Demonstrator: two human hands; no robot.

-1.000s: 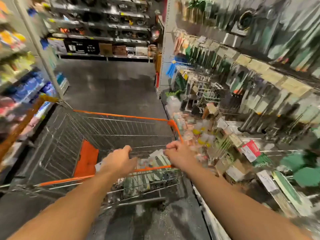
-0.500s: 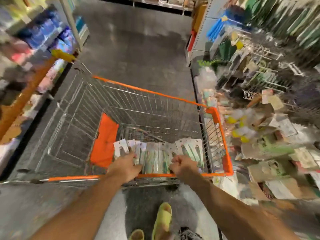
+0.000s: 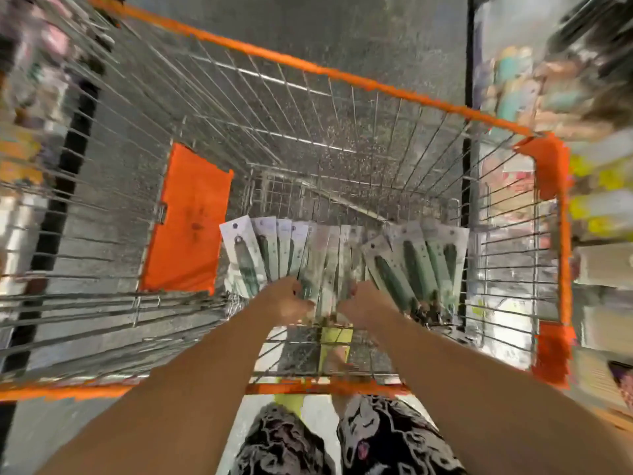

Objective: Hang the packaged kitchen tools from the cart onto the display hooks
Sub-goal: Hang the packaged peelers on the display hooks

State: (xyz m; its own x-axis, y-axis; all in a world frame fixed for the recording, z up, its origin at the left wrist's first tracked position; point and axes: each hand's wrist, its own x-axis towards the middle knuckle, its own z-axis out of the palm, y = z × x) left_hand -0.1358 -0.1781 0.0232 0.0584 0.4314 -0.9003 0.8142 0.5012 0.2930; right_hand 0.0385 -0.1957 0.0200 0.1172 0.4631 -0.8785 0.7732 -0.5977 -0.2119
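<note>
The thin white cardboard packs with green-handled kitchen tools (image 3: 342,255) lie spread like a fan in the near part of the silver wire cart with orange edges (image 3: 308,68). They look light and a bit bendy, so grab them low, by the handles. The left hand (image 3: 287,299) and right hand (image 3: 359,301) both reach into the middle of the fan, fingers seemingly curled on packs, though it's blurry.

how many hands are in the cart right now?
2. Left hand and right hand are both down among the fanned packages at the cart's near end.
</note>
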